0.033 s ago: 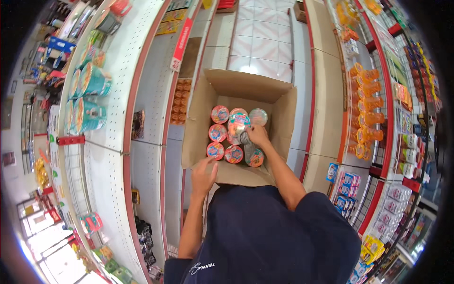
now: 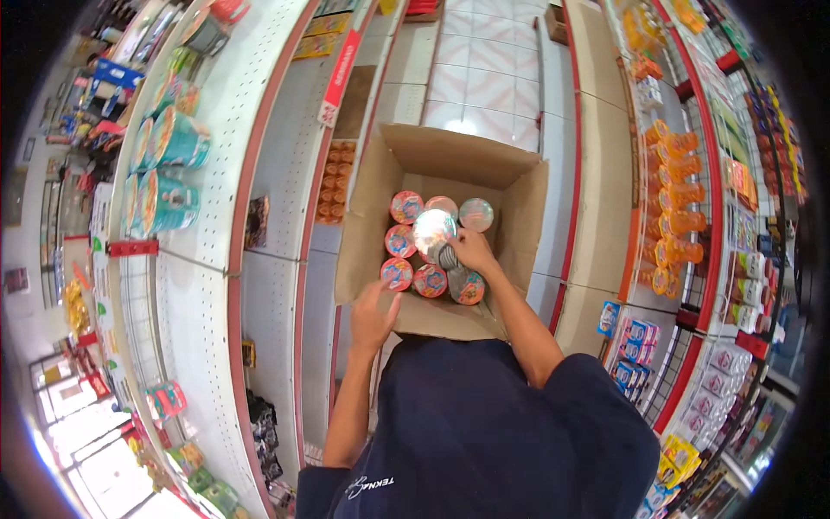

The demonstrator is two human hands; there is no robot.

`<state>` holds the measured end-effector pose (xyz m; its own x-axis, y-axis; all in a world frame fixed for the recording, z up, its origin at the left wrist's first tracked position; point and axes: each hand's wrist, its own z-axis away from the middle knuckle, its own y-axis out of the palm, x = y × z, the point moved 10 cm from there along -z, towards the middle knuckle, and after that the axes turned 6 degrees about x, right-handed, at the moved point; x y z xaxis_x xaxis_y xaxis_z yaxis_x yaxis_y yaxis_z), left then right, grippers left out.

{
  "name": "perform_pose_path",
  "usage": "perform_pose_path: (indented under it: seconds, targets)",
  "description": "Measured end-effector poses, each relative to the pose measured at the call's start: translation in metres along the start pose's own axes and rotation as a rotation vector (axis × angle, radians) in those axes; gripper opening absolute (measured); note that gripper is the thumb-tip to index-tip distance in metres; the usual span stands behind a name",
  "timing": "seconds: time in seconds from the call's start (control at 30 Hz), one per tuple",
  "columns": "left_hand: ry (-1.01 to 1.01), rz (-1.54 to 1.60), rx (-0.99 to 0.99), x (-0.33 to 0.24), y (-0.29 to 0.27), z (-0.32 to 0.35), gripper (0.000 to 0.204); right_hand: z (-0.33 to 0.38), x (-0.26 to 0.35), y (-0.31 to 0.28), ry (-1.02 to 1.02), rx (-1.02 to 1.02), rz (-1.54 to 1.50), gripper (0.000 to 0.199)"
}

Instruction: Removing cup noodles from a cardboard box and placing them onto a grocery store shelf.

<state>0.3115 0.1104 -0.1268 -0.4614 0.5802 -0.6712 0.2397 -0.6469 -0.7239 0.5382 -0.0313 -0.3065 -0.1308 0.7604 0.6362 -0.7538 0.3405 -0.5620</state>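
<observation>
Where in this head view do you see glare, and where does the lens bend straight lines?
Head view: glare whitens one cup lid in the cardboard box beside the right hand; the floor tiles shine; shelf edges curve toward the dark rim.

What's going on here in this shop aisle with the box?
A person stands between shop shelves over an open cardboard box packed with round-lidded cups. The right hand reaches into the box, its fingers closed around one shiny-lidded cup in the middle. The left hand rests open at the box's near edge. Teal cups already lie on the white shelf to the left.
</observation>
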Motion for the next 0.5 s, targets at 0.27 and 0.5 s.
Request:
perform_pose_path:
  seconds: [0.27, 0.5]
  targets:
    - [0.084, 0.456, 0.065, -0.026, -0.008, -0.017, 0.099, 0.116, 0.123, -0.010, -0.460, 0.468, -0.321, 0.037]
    - [0.083, 0.395, -0.199, 0.011, -0.044, 0.035, 0.108, 0.111, 0.149, -0.071, -0.423, 0.140, -0.137, 0.037]
